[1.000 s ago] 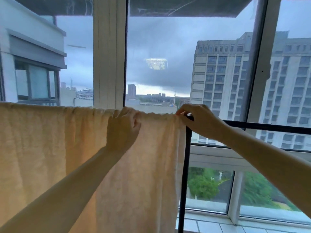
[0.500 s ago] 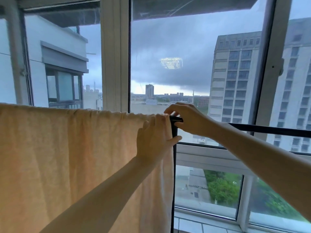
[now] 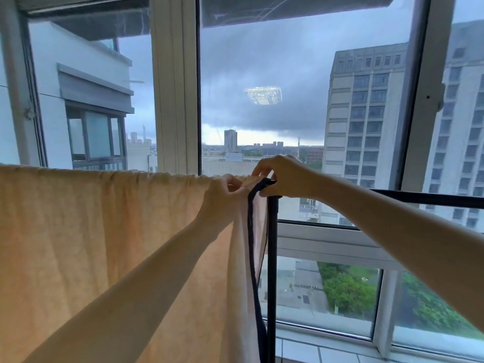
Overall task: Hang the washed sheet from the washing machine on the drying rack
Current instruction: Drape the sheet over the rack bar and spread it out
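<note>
A pale peach sheet [image 3: 99,237] with a dark hem hangs over the top bar of a black drying rack [image 3: 272,258], filling the left half of the view. My left hand [image 3: 222,195] grips the sheet's top edge close to its right end. My right hand [image 3: 282,176] pinches the dark-hemmed corner of the sheet at the top of the rack's upright post. The bar under the sheet is hidden by the cloth; it shows bare to the right of my right hand.
Large windows with white frames [image 3: 175,87] stand right behind the rack, with tall buildings outside. A white sill [image 3: 327,239] runs below the bar. Tiled floor [image 3: 314,349] shows at the bottom right.
My left hand slid right along the top edge to the sheet's right end. The dark hem at the right edge has turned to face me, and my right hand now pinches that corner.
</note>
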The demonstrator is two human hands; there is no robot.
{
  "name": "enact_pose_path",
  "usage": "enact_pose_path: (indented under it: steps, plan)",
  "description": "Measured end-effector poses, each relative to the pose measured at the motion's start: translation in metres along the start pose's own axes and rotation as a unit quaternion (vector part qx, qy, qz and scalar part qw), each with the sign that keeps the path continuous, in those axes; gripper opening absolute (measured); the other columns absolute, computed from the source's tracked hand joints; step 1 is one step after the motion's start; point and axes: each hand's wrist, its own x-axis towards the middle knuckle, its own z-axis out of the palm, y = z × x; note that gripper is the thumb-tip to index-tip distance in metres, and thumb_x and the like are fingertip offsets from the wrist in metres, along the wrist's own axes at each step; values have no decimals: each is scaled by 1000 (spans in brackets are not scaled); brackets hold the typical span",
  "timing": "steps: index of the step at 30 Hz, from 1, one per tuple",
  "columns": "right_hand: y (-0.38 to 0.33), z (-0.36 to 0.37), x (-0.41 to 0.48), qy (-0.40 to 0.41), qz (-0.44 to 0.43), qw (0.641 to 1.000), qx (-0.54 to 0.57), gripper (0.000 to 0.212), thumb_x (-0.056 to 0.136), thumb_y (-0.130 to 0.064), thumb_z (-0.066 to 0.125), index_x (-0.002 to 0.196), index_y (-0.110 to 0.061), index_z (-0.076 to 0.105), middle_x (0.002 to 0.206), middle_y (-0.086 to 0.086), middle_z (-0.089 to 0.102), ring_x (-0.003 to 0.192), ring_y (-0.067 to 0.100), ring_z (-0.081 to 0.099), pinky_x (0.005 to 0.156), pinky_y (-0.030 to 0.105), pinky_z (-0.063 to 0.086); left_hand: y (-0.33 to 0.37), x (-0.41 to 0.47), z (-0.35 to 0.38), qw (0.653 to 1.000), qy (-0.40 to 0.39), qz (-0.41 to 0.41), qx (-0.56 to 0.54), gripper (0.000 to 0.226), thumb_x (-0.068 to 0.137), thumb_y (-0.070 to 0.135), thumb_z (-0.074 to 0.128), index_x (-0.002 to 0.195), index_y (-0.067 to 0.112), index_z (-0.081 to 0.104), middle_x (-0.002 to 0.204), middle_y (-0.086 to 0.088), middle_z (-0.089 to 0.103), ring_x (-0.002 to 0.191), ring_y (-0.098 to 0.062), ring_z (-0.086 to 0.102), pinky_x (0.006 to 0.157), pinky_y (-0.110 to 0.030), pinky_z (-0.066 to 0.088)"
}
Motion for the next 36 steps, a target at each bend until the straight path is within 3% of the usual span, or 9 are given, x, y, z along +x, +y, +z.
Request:
enact_pose_path:
  steps: [6, 13, 17, 20, 23, 25, 29, 33, 36]
  plan:
    - [-1, -3, 14, -34, 45, 997, 53, 19, 85, -36, 69, 92, -18, 66, 88, -2, 67, 77, 14, 65, 67, 27, 55, 11, 13, -11, 997, -27, -57, -38, 13, 92, 28, 59, 93, 15, 58, 80, -3, 59, 73, -12, 58, 66, -22, 52]
    - [-1, -6, 28, -74, 74, 994, 36, 10, 96, -28, 54, 89, -23, 61, 84, -1, 62, 80, 23, 62, 73, 34, 51, 19, 25, -16, 997, -23, -69, -19, 16, 93, 27, 58, 97, 11, 59, 85, -4, 60, 84, -17, 60, 74, -25, 51]
    - [-2, -12, 31, -90, 97, 991, 38, 10, 96, -24, 55, 92, -17, 61, 78, -1, 56, 68, 15, 51, 61, 23, 41, 16, 27, -18, 996, -29, -10, 79, 35, 80, 33, 75, 102, 13, 57, 85, -3, 64, 75, -13, 61, 70, -25, 51]
    - [2, -16, 32, -97, 104, 987, 70, 10, 96, -19, 55, 89, -14, 60, 73, 4, 54, 60, 14, 48, 51, 20, 38, 13, 31, -18, 990, 0, 36, 134, 31, 84, 29, 72, 105, 18, 53, 75, 1, 61, 64, -11, 58, 60, -23, 47]
    - [9, -21, 33, -50, 66, 996, -44, 12, 94, -27, 59, 91, -15, 60, 83, 0, 55, 77, 18, 53, 57, 20, 38, 16, 34, -13, 981, 22, 94, 170, 18, 90, 28, 65, 102, 20, 53, 67, 4, 60, 50, 0, 55, 47, -10, 39]
    - [14, -26, 31, -25, 89, 992, -84, 21, 93, -34, 58, 87, -14, 60, 81, 3, 62, 70, 19, 57, 52, 20, 37, 20, 36, -7, 977, 38, 118, 176, 9, 93, 23, 61, 96, 17, 55, 69, 3, 61, 51, -2, 56, 45, -7, 39]
    - [14, -33, 22, -74, 263, 959, 76, 46, 97, -47, 46, 96, -6, 65, 84, 7, 74, 48, 16, 58, 43, 19, 46, 31, 39, 7, 968, 66, 167, 173, 6, 95, 18, 58, 91, 16, 53, 68, 4, 59, 53, -5, 55, 48, -11, 45]
    - [23, -50, 10, -53, 332, 891, 305, 39, 99, -37, 47, 107, -1, 59, 96, 16, 72, 80, 32, 72, 81, 43, 58, 45, 42, 20, 956, 77, 209, 191, 7, 94, 16, 59, 91, 15, 53, 68, 7, 58, 53, -5, 56, 54, -16, 49]
    - [31, -56, 7, -10, 327, 855, 403, 33, 99, -29, 50, 106, 3, 53, 94, 25, 69, 83, 38, 71, 85, 47, 56, 53, 41, 27, 951, 82, 220, 200, 8, 94, 17, 59, 91, 16, 52, 66, 8, 57, 46, -2, 52, 47, -11, 44]
